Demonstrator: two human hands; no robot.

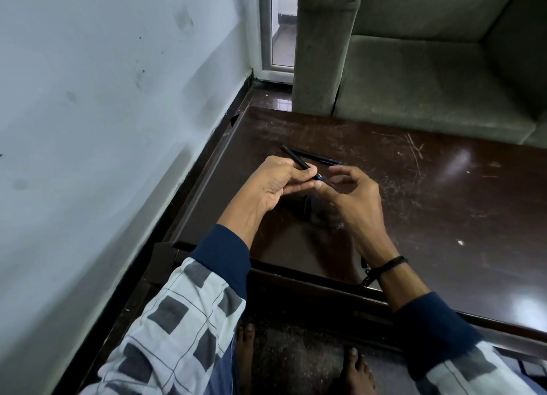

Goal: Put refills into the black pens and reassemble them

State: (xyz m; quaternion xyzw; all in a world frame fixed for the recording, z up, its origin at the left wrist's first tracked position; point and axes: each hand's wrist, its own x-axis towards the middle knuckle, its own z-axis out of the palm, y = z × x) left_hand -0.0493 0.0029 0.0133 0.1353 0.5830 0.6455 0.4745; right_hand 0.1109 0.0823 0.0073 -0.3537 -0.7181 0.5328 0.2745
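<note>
Checked sleeves [177, 320], navy cuffs [228, 252], black wristband [388, 264].

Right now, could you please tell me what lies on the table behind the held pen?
A second black pen with blue trim lies on the table. The held pen overlaps its left end.

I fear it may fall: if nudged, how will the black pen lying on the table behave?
It would probably roll: the pen looks slim and round, and the table is glossy. It is likely light and stiff, being a thin straight barrel.
</note>
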